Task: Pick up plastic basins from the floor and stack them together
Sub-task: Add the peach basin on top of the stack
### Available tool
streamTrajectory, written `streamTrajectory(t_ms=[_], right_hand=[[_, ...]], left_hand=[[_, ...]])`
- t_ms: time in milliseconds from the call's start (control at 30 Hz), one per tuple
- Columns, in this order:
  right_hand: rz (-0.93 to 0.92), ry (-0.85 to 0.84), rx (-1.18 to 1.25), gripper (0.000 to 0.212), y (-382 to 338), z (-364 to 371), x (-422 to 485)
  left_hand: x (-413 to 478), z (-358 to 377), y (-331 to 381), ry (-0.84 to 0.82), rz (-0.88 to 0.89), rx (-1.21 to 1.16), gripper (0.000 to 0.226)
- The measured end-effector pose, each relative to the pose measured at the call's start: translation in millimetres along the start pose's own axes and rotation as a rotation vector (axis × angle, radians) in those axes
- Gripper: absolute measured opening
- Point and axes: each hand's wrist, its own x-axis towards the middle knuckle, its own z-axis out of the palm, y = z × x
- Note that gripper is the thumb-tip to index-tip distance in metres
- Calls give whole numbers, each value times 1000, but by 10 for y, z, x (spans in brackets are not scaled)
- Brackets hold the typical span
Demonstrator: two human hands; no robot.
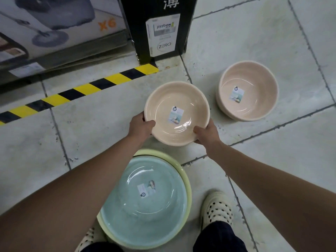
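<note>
Pinching the pink basin (174, 99) by its near rim, thumbs inside, the left hand (141, 125) and right hand (207, 133) could let its far edge sag and slip short of the blue basin (145, 210) under the forearms.

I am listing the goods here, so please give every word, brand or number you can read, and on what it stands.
"X6": mop box.
"jissbon": white label on the black box.
"ZERO": same label.
"薄": black box, top.
Stickers in the held basin, far basin and blue basin: too small to read.
</note>
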Motion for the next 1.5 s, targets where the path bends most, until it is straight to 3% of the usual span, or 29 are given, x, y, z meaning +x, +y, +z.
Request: streamTrajectory(t_ms=[233,433,900,1200,1267,1400,1500], right_hand=[[-59,-44,-33,60,-398,-108,-594],[-61,-28,-38,58,-613,-327,-735],[-118,255,-15,47,-1062,-2006,398],[-33,245,94,51,-667,-2305,975],[-63,276,93,59,-607,-2243,1047],[-93,301,137,71,-520,-2153,1098],[-61,281,144,69,-573,-2146,1074]], left_hand=[[-612,-272,392,23,55,-11,26],[-778,-191,725,-14,80,52,13],[-58,1931,1506,-93,229,150,14],[287,2588,1074,-64,303,189,17],[336,2611,989,-56,317,166,29],[390,2623,943,-107,312,164,83],[466,2601,1020,-164,130,98,86]])
